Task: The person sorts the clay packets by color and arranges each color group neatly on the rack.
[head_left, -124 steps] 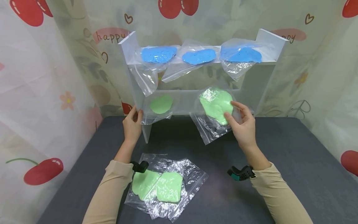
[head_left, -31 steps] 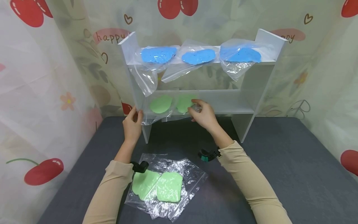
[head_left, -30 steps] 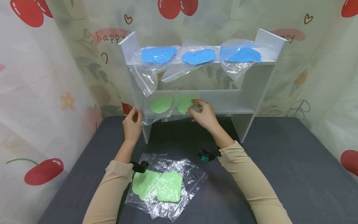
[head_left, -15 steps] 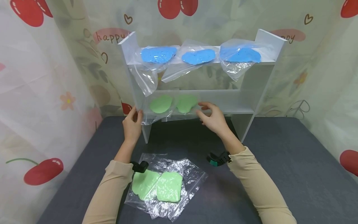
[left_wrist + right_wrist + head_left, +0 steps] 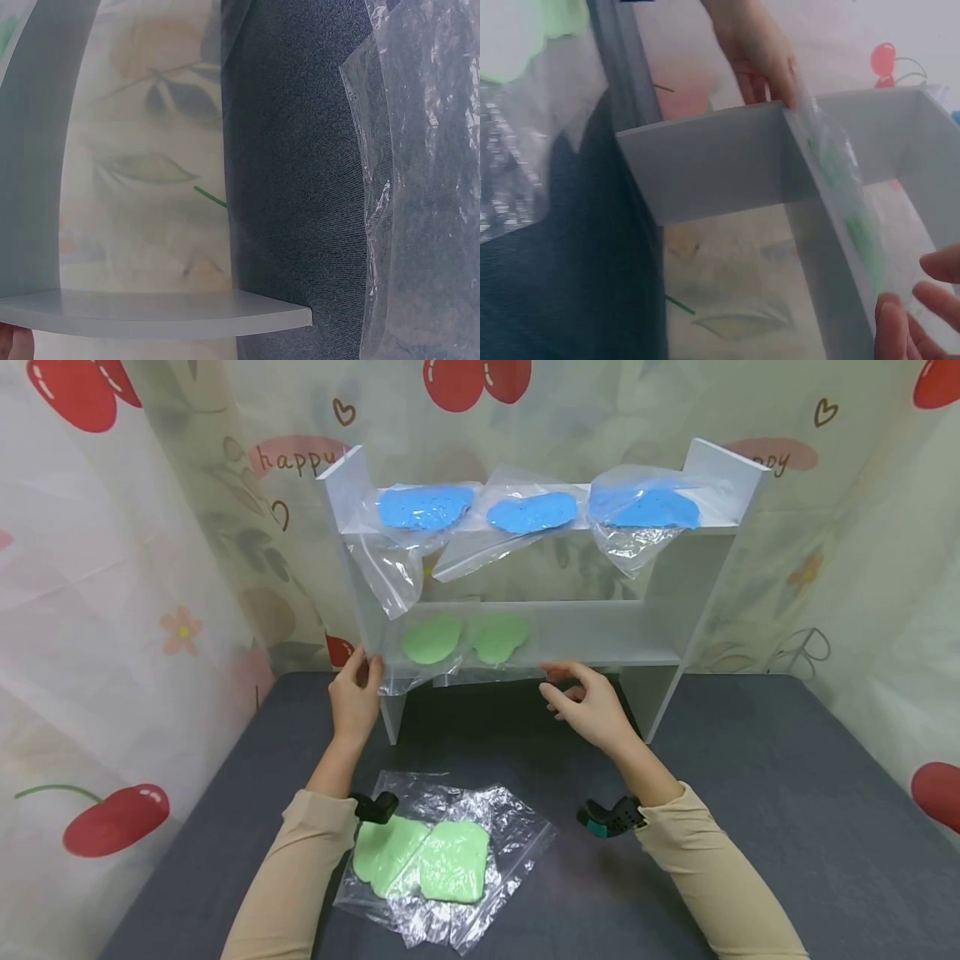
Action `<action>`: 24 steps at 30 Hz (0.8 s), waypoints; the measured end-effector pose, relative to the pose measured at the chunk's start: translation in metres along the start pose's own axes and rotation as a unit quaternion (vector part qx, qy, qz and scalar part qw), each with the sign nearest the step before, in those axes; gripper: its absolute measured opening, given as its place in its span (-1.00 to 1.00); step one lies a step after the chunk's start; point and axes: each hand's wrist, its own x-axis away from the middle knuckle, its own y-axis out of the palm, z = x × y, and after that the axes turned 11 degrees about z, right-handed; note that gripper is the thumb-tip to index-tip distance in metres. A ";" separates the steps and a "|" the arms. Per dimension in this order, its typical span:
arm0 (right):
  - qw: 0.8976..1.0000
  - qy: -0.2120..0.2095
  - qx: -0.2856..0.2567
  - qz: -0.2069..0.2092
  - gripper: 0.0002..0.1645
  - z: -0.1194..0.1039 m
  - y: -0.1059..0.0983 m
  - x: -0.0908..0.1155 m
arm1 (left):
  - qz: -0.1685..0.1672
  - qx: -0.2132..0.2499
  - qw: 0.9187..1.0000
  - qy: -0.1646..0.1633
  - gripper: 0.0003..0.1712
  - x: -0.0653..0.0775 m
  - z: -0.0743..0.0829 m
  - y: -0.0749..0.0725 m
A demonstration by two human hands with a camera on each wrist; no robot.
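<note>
My left hand (image 5: 354,697) grips the left side panel of a white two-tier shelf (image 5: 600,652), thumb on one face and fingers on the other. My right hand (image 5: 588,702) is just in front of the lower tier's edge, fingers loosely bent and holding nothing. On that tier, side by side at the left, lie two clear zip bags with flat green clay-like pieces: a left bag (image 5: 432,639) and a right bag (image 5: 500,637). The right wrist view shows these bags (image 5: 862,232) edge-on, near my right fingers (image 5: 892,330).
On the upper tier lie three zip bags of blue clay-like pieces (image 5: 532,512), their plastic hanging over the front. More bagged green pieces (image 5: 453,862) overlap on the dark table (image 5: 750,793) near my left forearm. A thin cable (image 5: 806,645) is behind the table's right side.
My right hand has set the second green bag down beside the first on the lower tier, let go, and drawn back rightward and toward me. My left hand has stayed on the shelf.
</note>
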 end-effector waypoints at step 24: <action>0.955 -0.082 0.006 -0.285 -0.48 0.037 0.051 0.051 | -0.008 0.006 1.000 0.000 -0.57 0.000 0.001 0.000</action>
